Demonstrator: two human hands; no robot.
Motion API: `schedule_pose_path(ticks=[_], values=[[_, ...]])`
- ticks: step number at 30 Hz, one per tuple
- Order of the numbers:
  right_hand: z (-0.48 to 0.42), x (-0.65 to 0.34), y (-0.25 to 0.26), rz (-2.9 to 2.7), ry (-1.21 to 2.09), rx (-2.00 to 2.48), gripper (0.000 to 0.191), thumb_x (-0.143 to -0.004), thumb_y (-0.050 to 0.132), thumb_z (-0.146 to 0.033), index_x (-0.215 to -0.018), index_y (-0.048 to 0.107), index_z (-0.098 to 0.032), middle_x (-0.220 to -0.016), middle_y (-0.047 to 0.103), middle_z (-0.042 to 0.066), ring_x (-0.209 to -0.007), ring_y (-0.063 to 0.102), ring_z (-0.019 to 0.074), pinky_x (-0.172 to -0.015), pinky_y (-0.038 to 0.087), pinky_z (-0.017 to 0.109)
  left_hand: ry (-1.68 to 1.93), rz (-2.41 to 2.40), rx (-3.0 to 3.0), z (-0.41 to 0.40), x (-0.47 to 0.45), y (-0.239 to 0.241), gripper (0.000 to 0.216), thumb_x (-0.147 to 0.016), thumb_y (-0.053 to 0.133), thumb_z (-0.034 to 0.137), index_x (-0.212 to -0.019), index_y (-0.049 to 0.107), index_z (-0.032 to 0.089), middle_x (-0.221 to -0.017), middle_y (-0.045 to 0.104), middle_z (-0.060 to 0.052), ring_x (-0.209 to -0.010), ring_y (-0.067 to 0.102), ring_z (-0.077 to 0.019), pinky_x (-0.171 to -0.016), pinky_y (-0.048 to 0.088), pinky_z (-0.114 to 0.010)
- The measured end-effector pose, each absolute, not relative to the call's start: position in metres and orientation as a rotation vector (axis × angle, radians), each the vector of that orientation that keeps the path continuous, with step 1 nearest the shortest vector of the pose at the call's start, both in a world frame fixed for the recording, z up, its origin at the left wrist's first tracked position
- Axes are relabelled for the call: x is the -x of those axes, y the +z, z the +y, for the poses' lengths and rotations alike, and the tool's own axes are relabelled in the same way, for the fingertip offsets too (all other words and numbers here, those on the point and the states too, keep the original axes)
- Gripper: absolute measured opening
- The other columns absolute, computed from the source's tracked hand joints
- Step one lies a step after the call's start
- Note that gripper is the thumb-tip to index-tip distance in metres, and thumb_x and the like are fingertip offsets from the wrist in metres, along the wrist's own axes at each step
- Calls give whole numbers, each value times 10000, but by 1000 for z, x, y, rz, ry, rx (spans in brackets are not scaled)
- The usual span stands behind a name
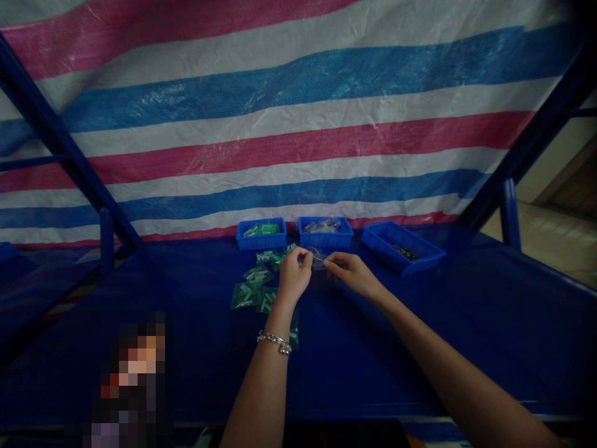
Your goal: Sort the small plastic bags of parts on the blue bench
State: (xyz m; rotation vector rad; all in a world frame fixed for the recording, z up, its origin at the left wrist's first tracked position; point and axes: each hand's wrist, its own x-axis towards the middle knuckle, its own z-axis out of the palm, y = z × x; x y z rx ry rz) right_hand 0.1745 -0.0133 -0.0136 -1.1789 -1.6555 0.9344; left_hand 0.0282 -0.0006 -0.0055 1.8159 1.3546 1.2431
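My left hand (295, 272) and my right hand (351, 271) are both closed in a pinch over the middle of the blue table. Between their fingertips runs a small thin object (318, 257), too small to name. A clear plastic bag (319, 266) shows just beneath it; whether a hand touches the bag I cannot tell. Beside and partly behind my left hand lie several small clear bags (245, 295) with green and whitish strips inside. My left wrist wears a silvery bracelet (274, 338).
Along the back stand a blue bin (262, 241) of green bags, a blue bin (326, 239) of clear bags, and an angled blue bin (426, 261) holding small dark pieces. A striped tarp (298, 143) hangs behind the blue table (373, 367), between slanted blue frame bars (84, 168).
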Motion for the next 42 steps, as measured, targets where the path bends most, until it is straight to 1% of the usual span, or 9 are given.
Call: schedule_pose_path(ticks=[5, 10, 13, 18, 26, 32, 38, 42], values=[[-11, -178, -15, -1594, 844, 1198, 261, -735, 517, -437, -716, 549, -179, -562, 555, 6, -499, 503, 117, -472, 404, 228, 1230, 1294, -1830, 1, -29, -8, 88, -761, 480, 186, -715, 542, 145, -699, 577, -9, -606, 515, -88, -574, 421, -197], [-10, -177, -18, -1643, 897, 1197, 242, -724, 527, -416, -704, 548, -176, -561, 555, 1, -485, 494, 109, -461, 388, 224, 1255, 1288, -1846, 2, -28, -9, 76, -758, 473, 166, -737, 542, 141, -756, 591, -21, -631, 523, -90, -595, 426, -203], [-10, -177, -18, -1653, 922, 1182, 228, -719, 531, -404, -710, 552, -177, -564, 560, 2, -496, 505, 114, -466, 395, 226, 1253, 1286, -1852, 2, -28, -9, 78, -761, 468, 162, -734, 538, 141, -755, 587, -22, -631, 522, -90, -593, 424, -202], [-9, -179, -16, -1599, 855, 1176, 234, -720, 533, -413, -725, 557, -180, -572, 563, 7, -525, 524, 127, -479, 414, 232, 1226, 1272, -1859, 3, -29, -11, 68, -753, 476, 144, -729, 540, 143, -742, 583, -17, -621, 521, -86, -593, 424, -199], [-8, -178, -23, -1692, 949, 1184, 203, -723, 535, -373, -720, 572, -174, -569, 559, -1, -496, 504, 112, -469, 376, 223, 1230, 1257, -1859, 3, -28, -10, 66, -749, 476, 123, -744, 537, 145, -777, 590, -22, -636, 527, -86, -602, 426, -197], [-7, -181, -19, -1635, 854, 1177, 218, -742, 514, -390, -743, 568, -179, -585, 565, 9, -537, 519, 132, -501, 401, 243, 1133, 1270, -1863, 2, -29, -11, 58, -744, 485, 127, -741, 541, 142, -743, 582, -14, -605, 519, -80, -590, 424, -198], [-6, -181, -23, -1659, 897, 1173, 186, -729, 529, -353, -752, 571, -173, -581, 566, 9, -520, 516, 129, -491, 386, 242, 1112, 1288, -1877, 2, -30, -11, 76, -765, 476, 167, -727, 538, 144, -701, 577, -10, -593, 527, -88, -580, 423, -200], [-6, -181, -24, -1679, 941, 1165, 183, -720, 532, -347, -745, 574, -171, -606, 580, 13, -538, 536, 131, -492, 386, 235, 1136, 1338, -1885, 1, -29, -9, 99, -776, 466, 185, -723, 539, 145, -689, 580, -14, -627, 545, -103, -597, 429, -209]])
